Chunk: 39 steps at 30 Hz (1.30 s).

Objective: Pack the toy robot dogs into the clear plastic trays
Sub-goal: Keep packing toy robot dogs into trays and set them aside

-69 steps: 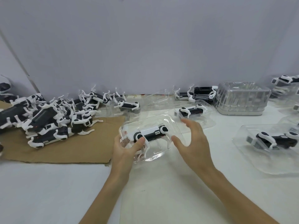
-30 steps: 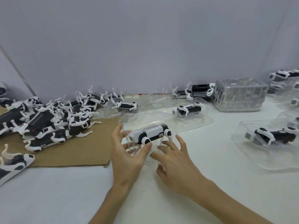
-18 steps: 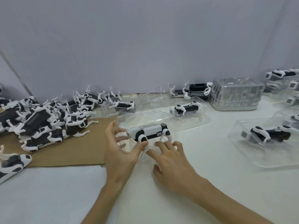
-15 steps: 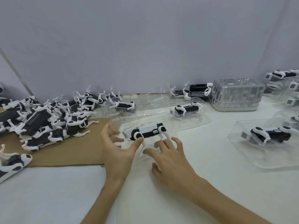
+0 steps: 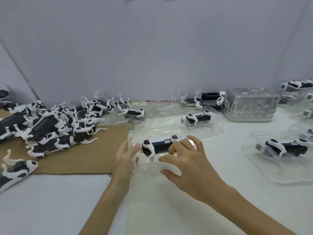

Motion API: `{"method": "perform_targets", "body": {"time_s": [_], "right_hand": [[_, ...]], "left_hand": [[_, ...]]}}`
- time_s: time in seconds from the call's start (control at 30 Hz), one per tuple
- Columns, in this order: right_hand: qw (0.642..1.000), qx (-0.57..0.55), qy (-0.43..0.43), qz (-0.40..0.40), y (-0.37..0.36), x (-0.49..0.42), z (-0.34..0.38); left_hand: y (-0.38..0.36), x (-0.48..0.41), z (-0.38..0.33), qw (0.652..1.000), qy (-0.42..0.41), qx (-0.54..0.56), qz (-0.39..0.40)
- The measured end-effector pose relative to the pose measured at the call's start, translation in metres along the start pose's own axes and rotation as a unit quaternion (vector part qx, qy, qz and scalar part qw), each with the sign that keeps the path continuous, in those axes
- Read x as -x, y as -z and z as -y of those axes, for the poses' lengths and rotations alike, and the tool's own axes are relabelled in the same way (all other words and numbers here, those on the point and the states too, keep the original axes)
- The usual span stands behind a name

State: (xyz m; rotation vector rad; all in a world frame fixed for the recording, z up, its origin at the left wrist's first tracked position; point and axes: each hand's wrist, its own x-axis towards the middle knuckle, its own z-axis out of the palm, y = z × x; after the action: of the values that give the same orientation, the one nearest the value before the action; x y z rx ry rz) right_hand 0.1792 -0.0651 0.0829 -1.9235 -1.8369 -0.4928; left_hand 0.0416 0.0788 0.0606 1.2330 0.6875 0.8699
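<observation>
Seating seems the step in hand: on the white table (image 5: pixel 50 211) the left hand (image 5: pixel 126 158) grips the clear plastic tray (image 5: pixel 153 131) by its left end while the right hand (image 5: pixel 187 161), fingers curled, clasps the black-and-white toy robot dog (image 5: pixel 158 145) lying inside, which next probably needs an even downward press.

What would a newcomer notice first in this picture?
At the centre, a left hand holds the end of a clear tray while the right hand curls its fingers over the toy robot dog in it. On the left, a pile of loose dogs lies on a cardboard sheet; at the back right stands a stack of empty trays.
</observation>
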Motion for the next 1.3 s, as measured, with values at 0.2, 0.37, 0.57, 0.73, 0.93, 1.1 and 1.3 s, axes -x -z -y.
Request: {"method": "perform_targets", "body": {"time_s": [0.2, 0.37, 0.57, 0.73, 0.93, 1.1, 1.3], "right_hand": [[0.980, -0.080, -0.012, 0.183, 0.007, 0.011, -0.015], [0.987, -0.059, -0.033, 0.147, 0.010, 0.007, -0.015], [0.970, 0.011, -0.064, 0.235, -0.003, 0.007, -0.025], [0.967, 0.015, -0.073, 0.244, 0.004, 0.015, -0.035], [0.954, -0.044, -0.171, 0.244, 0.042, 0.009, -0.064], [0.953, -0.025, -0.208, 0.218, 0.050, -0.041, -0.095], [0.979, -0.060, -0.176, 0.080, -0.010, -0.148, -0.140]], "left_hand": [[-0.002, 0.000, 0.014, 0.987, -0.033, -0.138, -0.068], [-0.003, -0.001, 0.017, 0.979, -0.051, -0.167, -0.107], [-0.004, 0.001, 0.015, 0.981, -0.053, -0.175, -0.062], [-0.010, 0.008, 0.015, 0.982, -0.056, -0.183, -0.001], [-0.023, 0.018, 0.022, 0.969, -0.070, -0.205, 0.119], [-0.031, 0.022, 0.035, 0.961, -0.111, -0.225, 0.118], [-0.032, 0.019, 0.042, 0.954, -0.146, -0.242, 0.094]]}}
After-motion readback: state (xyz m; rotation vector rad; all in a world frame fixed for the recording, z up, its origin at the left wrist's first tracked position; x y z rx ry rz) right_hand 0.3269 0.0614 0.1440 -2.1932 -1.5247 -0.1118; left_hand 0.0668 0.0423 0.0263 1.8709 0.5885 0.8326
